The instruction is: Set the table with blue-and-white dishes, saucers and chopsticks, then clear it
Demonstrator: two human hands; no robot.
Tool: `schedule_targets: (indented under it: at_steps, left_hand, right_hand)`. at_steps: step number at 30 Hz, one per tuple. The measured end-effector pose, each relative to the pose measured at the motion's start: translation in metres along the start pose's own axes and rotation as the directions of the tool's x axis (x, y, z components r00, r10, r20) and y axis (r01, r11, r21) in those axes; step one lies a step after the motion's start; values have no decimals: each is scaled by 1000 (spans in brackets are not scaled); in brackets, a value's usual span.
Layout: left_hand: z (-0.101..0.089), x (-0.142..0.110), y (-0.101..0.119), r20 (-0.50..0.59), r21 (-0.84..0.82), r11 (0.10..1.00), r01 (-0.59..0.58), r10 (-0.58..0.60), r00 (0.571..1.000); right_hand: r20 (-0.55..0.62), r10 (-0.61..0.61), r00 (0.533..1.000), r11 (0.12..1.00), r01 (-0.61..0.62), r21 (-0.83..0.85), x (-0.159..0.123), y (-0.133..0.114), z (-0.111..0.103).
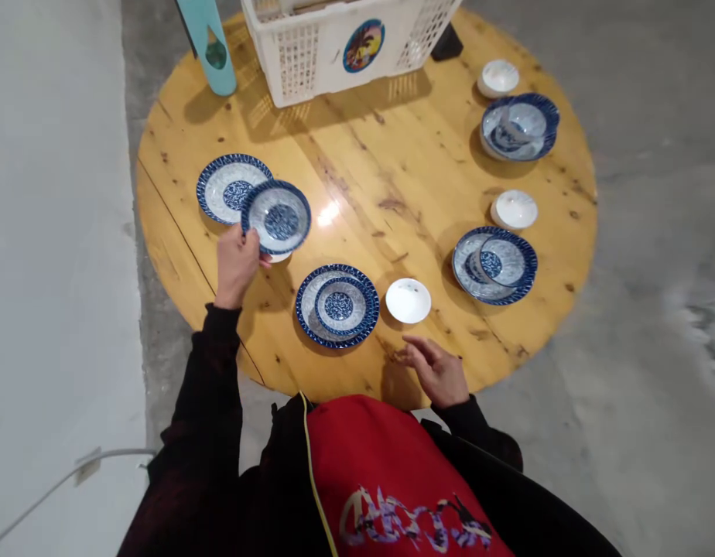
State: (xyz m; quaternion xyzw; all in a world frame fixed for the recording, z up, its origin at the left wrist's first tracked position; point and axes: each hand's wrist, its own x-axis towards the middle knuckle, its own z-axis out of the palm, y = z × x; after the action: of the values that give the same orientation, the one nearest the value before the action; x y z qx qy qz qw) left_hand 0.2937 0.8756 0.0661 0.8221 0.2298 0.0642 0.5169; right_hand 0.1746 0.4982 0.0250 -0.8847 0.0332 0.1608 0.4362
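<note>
My left hand pinches the near-left rim of a small blue-and-white plate. The plate is held partly over a larger blue-rimmed plate and hides most of a white dish, whose edge shows below it. In front of me a small blue-and-white dish rests on another large patterned plate. My right hand is above the near table edge with its fingers apart and nothing in them. Closest to it is a small white dish.
A white plastic basket stands at the back of the round wooden table, beside a teal upright object. On the right are two stacks of patterned tableware and two small white bowls.
</note>
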Motion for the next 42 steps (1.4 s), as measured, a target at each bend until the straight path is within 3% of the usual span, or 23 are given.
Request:
schedule_targets:
  at_steps: [5,9,17,23,28,31,34,39,42]
  left_hand:
    - [31,-91,20,217,36,997,-75,66,974]
    - [52,-127,19,235,235,958,-165,109,966]
    - [71,-135,3,271,515,837,-185,46,962]
    - [73,-129,5,289,754,616,-228,1,957]
    - [72,-126,2,316,794,553,-252,-22,948]
    - [72,-125,0,309,788,571,-231,-42,950]
    - [70,-122,-6,287,733,650,-199,-30,958]
    - [68,-113,-22,320,516,837,-180,6,947]
    - [69,-110,-24,321,403,899,-174,39,946]
  right_hand:
    - [-58,-217,975,965,223,141,35,-64,4]
    - [0,-301,954,954,301,7,49,-81,13]
    - [69,-281,957,867,284,-410,69,-60,34]
    - [102,-175,979,804,202,-559,77,-63,44]
    - [122,-138,983,727,184,-661,73,-69,48]
    - [140,-118,983,713,182,-677,73,-71,48]
    - [158,-75,985,730,162,-664,75,-73,47]
    - [195,-54,979,872,141,-469,79,-81,49]
    - [160,-46,986,914,106,-391,79,-82,49]
